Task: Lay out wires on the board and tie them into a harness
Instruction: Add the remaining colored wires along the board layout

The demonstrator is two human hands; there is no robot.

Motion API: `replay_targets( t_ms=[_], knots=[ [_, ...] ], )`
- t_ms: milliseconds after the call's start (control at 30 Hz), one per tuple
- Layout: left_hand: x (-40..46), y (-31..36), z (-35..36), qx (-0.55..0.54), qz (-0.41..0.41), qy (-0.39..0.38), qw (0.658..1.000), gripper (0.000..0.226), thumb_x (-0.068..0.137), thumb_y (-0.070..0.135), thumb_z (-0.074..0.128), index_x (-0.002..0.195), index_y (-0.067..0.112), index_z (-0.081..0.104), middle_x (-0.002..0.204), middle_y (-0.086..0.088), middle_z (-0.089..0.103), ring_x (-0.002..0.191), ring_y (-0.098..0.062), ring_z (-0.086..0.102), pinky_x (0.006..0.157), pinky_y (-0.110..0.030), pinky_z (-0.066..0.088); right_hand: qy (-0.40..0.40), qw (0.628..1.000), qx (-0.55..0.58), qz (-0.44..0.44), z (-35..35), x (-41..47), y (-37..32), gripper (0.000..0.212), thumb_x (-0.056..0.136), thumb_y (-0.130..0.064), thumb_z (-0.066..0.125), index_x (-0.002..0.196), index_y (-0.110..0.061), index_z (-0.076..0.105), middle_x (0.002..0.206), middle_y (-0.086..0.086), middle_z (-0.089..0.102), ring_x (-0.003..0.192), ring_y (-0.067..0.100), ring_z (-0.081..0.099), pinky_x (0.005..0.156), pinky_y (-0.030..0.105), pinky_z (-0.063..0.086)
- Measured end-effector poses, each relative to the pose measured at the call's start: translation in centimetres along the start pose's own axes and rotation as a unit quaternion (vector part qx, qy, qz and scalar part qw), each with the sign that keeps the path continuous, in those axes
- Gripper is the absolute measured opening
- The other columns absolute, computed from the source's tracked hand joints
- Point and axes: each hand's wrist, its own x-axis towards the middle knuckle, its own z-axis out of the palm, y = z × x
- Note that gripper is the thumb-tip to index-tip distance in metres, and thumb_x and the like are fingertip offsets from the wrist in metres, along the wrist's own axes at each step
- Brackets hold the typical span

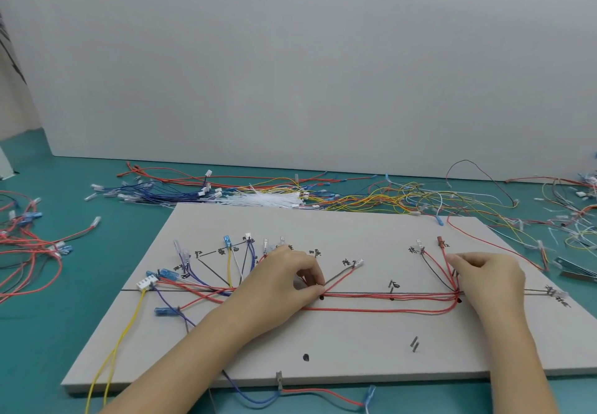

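1. On the teal desk (80, 284) lies our flat grey rectangular board (355, 342).
2. The bundle of thin red wires (387, 297) runs along it left to right, its long axis stretched between our hands.
3. Our left hand (284, 281) pinches the bundle at its left end, fingers (315, 289) pressed together.
4. Our right hand (491, 274) pinches the red strands at the right bend, so either tie point lies right at one hand.

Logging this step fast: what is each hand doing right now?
Left hand: pinching the red wires at the trunk line.
Right hand: fingers curled, pinching the red wires near the right junction.
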Motion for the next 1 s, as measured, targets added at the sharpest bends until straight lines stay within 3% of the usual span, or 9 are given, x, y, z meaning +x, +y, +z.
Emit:
replay_targets(
  t_ms=[300,433,500,633,1000],
  knots=[
    [0.1,-0.1,0.0,0.001,0.005,0.003,1.000,0.014,0.085,0.029,0.067,0.076,0.039,0.062,0.080,0.022,0.063,0.092,0.001,0.049,0.075,-0.014,0.038,0.003,1.000,-0.008,0.024,0.0,0.2,-0.4,0.013,0.082,-0.021,0.077,0.073,-0.011,0.074,0.069,0.003,0.066,0.073,0.025,0.057,0.069,0.033,0.042],
    [0.1,-0.1,0.0,0.000,0.004,0.005,1.000,0.011,0.085,0.029,0.067,0.077,0.036,0.063,0.080,0.022,0.063,0.091,0.000,0.049,0.077,-0.015,0.039,-0.005,0.996,0.027,0.086,0.2,0.5,-0.4,0.024,0.085,-0.023,0.073,0.063,-0.013,0.068,0.059,0.011,0.064,0.057,0.030,0.057,0.072,0.043,0.055],
    [0.0,-0.1,0.0,0.000,0.003,0.006,1.000,0.011,0.085,0.029,0.067,0.077,0.036,0.063,0.080,0.022,0.063,0.091,0.000,0.049,0.076,-0.014,0.039,-0.022,0.989,0.066,0.132,0.1,0.7,-0.4,0.024,0.086,-0.020,0.072,0.066,-0.007,0.068,0.061,0.014,0.064,0.051,0.027,0.055,0.068,0.043,0.057],
    [0.0,-0.2,0.1,0.000,0.005,0.005,1.000,0.014,0.085,0.029,0.067,0.076,0.038,0.061,0.080,0.022,0.063,0.091,0.001,0.048,0.074,-0.011,0.036,-0.049,0.974,0.128,0.180,0.0,0.9,-0.3,0.024,0.089,-0.014,0.068,0.072,0.003,0.063,0.061,0.013,0.056,0.045,0.023,0.046,0.050,0.028,0.042],
    [-0.1,-0.2,0.2,0.001,0.004,0.006,1.000,0.015,0.085,0.030,0.066,0.075,0.040,0.060,0.080,0.023,0.063,0.091,0.001,0.049,0.073,-0.010,0.035,-0.061,0.968,0.126,0.207,-0.2,1.0,-0.7,0.030,0.091,-0.013,0.065,0.065,0.001,0.060,0.059,0.014,0.056,0.045,0.023,0.048,0.049,0.031,0.044]
  ],
)
